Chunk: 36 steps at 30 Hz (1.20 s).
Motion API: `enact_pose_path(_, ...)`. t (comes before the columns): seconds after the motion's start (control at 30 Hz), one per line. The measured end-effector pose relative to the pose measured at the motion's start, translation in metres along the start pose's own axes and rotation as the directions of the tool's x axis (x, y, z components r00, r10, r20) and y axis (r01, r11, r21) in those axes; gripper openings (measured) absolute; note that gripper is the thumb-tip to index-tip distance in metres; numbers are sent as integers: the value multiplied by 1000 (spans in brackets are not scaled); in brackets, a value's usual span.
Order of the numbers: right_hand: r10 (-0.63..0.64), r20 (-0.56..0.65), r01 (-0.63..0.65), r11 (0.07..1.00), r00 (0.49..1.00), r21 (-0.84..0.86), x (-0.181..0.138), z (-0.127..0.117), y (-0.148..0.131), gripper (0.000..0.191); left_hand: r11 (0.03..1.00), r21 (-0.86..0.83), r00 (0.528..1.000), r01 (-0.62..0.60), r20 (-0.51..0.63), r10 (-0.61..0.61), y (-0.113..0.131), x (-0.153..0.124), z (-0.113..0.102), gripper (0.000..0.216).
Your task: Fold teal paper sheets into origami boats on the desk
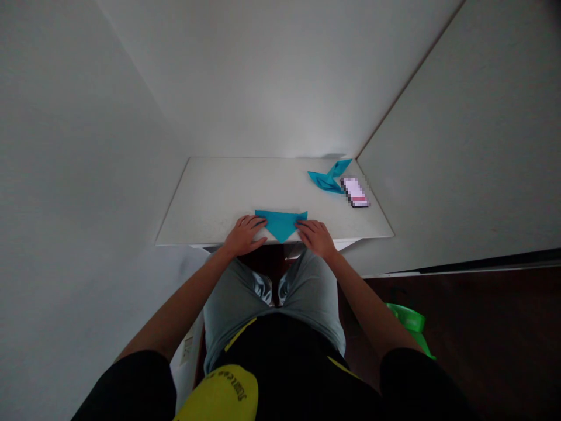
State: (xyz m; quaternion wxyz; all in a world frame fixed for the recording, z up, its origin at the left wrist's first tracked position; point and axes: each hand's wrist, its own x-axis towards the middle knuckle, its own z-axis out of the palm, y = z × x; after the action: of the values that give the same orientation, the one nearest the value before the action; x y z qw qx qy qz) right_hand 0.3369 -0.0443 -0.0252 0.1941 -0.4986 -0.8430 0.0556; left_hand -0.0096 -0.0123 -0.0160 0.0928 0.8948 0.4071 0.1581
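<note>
A blue triangular folded sheet (281,224), which looks like paper, lies at the front edge of the white table with its point towards me. My left hand (248,235) rests palm down at its left side, fingertips on the sheet and thumb spread away along the table edge. On the opposite side, my right hand (316,237) lies with its fingers stretched out and their tips touching the sheet's right side. Neither hand grips it; the fingers lie flat. Farther back on the right sits a folded blue paper figure (328,180) with pointed ends.
A phone (356,193) with a lit, blurred screen lies beside the blue figure. The white table (219,193) stands against the back wall, with another wall panel (451,146) at its right. Below right, a green plastic object (407,318) is on the dark floor.
</note>
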Motion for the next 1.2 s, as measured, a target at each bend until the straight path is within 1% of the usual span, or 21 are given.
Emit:
enact_pose_path(0.07, -1, 15, 1, 1000, 1000, 17, -7, 0, -1, 45, 999, -9, 998, -46, 32, 46, 0, -6, 0, 62)
enact_pose_path(0.13, -21, 36, 20, 999, 999, 36, -15, -1, 0, 49, 996, -30, 996, -84, 37, 85, 0, -14, 2, 56)
enact_pose_path(0.23, -66, 60, 61, 995, 996, 78, -25, -3, 1, 39, 992, -77, 995, -96, -8, 95, -1, -25, 7, 37)
enact_pose_path(0.3, -88, 75, 79, 990, 993, 115, -28, -4, 2, 36, 991, -106, 996, -86, -36, 83, -3, -30, 9, 32)
enact_pose_path(0.37, -87, 80, 77, 989, 993, 124, -26, -6, 5, 38, 987, -132, 996, -90, -28, 87, -6, -30, 8, 30)
enact_pose_path(0.47, -78, 74, 70, 991, 994, 111, -18, -8, 11, 37, 983, -160, 996, -87, 13, 90, -11, -24, 4, 32)
enact_pose_path(0.6, -96, 94, 78, 982, 991, 174, -2, -13, 19, 35, 981, -196, 999, 6, 49, 4, -14, -10, -3, 36)
enact_pose_path(0.67, -95, 111, 71, 977, 989, 201, 5, -18, 21, 35, 973, -227, 997, 34, 70, -18, -15, -1, -6, 35)
enact_pose_path(0.83, -224, 162, 160, 929, 961, 334, 12, -29, 29, 33, 957, -287, 995, 33, 95, -6, -16, 15, -9, 27)
enact_pose_path(0.9, -217, 167, 148, 926, 962, 347, 12, -30, 32, 30, 954, -299, 994, 33, 107, -1, -16, 16, -7, 26)
enact_pose_path(0.97, -183, 164, 116, 928, 969, 354, 11, -28, 35, 28, 956, -288, 995, 47, 99, -19, -15, 16, -4, 30)
enact_pose_path(1.07, -149, 151, 79, 916, 977, 393, 15, -22, 36, 26, 965, -217, 989, 147, 36, -142, -15, 13, 3, 49)
enact_pose_path(1.13, -120, 169, 41, 911, 978, 411, 21, -18, 37, 26, 959, -177, 975, 221, 20, -221, -16, 11, 6, 61)
enact_pose_path(1.2, -61, 212, -27, 920, 975, 391, 27, -14, 39, 30, 952, -165, 966, 258, 36, -256, -17, 11, 7, 65)
